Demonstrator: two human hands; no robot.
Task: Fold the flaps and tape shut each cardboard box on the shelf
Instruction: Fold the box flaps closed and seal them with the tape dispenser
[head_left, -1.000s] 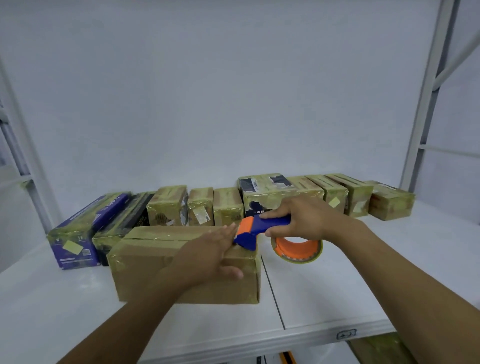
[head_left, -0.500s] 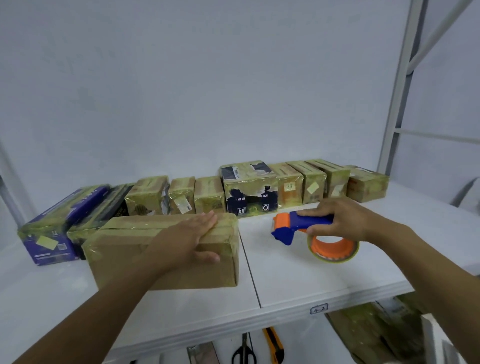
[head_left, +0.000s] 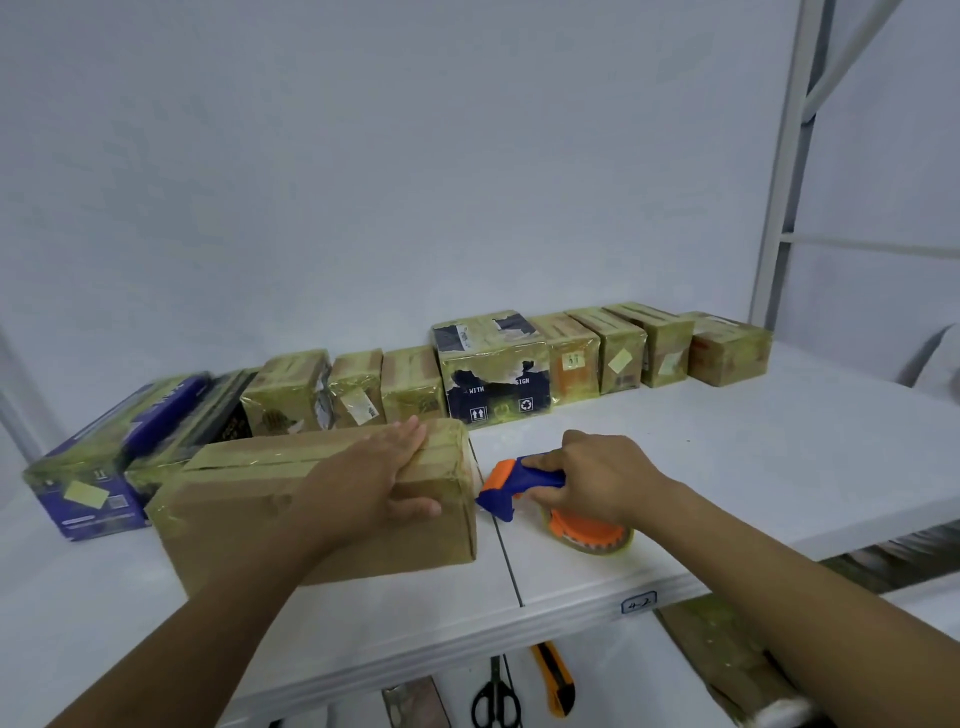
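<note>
A long brown cardboard box (head_left: 249, 514) lies on the white shelf (head_left: 727, 467) in front of me, its flaps folded down and a strip of tape along the top seam. My left hand (head_left: 379, 478) rests flat on the box's right end, thumb over the front face. My right hand (head_left: 597, 475) grips the blue handle of an orange-and-blue tape dispenser (head_left: 524, 486), which sits on the shelf just right of the box, its blue nose close to the box's right end.
A row of taped boxes (head_left: 493, 369) lines the back wall, with a purple box (head_left: 88, 483) at the far left. Scissors (head_left: 496, 696) and a yellow utility knife (head_left: 558, 678) lie below the shelf edge. A white upright (head_left: 784, 171) stands at right.
The dispenser came off the box's top right end, moved right, then dropped onto the shelf beside the box. My left hand stayed on the box. The view shifted rightward.
</note>
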